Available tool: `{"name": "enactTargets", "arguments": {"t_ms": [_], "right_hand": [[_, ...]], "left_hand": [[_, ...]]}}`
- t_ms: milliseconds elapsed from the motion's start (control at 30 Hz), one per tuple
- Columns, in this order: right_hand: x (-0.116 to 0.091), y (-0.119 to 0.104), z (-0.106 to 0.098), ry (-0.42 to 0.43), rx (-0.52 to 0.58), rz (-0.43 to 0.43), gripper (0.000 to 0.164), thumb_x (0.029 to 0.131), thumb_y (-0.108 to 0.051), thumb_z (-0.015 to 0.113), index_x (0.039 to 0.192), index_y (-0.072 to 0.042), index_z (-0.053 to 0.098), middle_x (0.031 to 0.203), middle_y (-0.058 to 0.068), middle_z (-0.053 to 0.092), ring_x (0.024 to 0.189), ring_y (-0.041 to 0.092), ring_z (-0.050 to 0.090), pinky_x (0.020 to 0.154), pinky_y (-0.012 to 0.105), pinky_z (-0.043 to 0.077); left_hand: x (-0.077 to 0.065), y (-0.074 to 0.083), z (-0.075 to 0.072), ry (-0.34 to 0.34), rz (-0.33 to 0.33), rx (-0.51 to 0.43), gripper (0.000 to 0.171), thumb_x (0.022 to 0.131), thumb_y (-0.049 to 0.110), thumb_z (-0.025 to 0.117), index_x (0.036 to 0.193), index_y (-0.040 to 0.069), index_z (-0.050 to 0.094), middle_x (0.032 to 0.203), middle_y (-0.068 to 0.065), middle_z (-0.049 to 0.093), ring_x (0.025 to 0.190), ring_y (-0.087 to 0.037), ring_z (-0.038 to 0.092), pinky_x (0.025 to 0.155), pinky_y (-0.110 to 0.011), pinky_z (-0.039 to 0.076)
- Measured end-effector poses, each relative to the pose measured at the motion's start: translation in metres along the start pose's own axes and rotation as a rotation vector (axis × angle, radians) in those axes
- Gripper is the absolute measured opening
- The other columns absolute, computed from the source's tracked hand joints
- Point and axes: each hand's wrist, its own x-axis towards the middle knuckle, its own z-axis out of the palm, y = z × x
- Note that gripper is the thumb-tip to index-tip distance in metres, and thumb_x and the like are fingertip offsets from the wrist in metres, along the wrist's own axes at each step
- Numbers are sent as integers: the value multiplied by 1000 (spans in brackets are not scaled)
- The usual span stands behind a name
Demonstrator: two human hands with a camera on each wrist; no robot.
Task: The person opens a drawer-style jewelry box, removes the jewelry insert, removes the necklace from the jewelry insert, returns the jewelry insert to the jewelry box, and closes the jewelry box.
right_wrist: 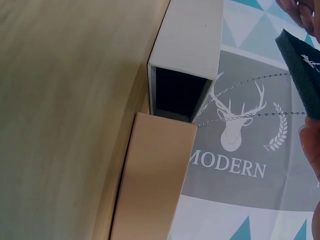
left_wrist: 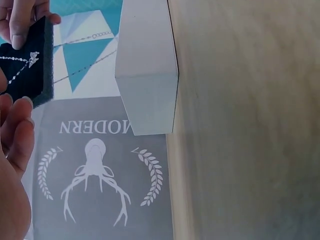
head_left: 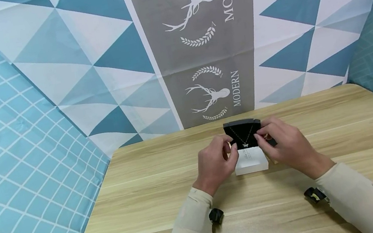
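Note:
A black foam jewellery pad (head_left: 243, 129) is held nearly upright by both hands, its face toward the head camera. My left hand (head_left: 215, 160) pinches its left edge between thumb and fingers. On the opposite edge, my right hand (head_left: 291, 145) grips in the same way. A thin chain necklace (left_wrist: 18, 59) crosses the pad in a V, with a small sparkling pendant (head_left: 246, 145) at the low point. Behind the pad, loose chain ends trail down toward the white box (head_left: 250, 165), which lies below it with faint lettering on top. The right wrist view shows that box's dark open side.
A tan box (right_wrist: 155, 175) sits against the white box, mostly hidden by my right hand in the head view. Both are on the wood-grain table (head_left: 147, 193). Patterned cloth (head_left: 207, 61) hangs behind the table's back edge. A wrist camera (head_left: 315, 195) sits under each forearm.

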Motion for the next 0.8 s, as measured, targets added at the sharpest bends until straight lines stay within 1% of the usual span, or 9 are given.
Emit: {"name": "enactTargets", "arguments": {"t_ms": [200,400,700,800], "right_hand": [[-1,-3,3,-8,5,-1,32,101,-25,53,89,2,64,89,13,63,68,21,65,54,33,54],[-1,-5,5,1,15,-9,32,102,-25,52,88,2,64,88,12,63,67,22,65,53,34,54],[-2,-9,5,-39,23,0,27,100,-22,54,90,1,64,90,11,63,69,16,64,55,30,54],[-2,-10,6,-53,31,5,29,101,-23,53,90,1,64,90,11,63,69,16,65,55,29,54]], "left_hand": [[1,2,0,-5,29,4,16,87,10,70,101,7,63,71,6,54,58,-2,49,54,-12,38],[1,2,0,-34,50,8,16,89,10,69,103,6,63,70,6,52,59,-2,47,55,-12,37],[1,3,1,-57,91,3,15,89,9,70,102,6,64,73,6,53,61,-1,47,57,-10,38],[1,3,2,-61,89,-1,15,89,10,71,103,6,64,74,6,54,61,0,47,57,-10,37]]}}
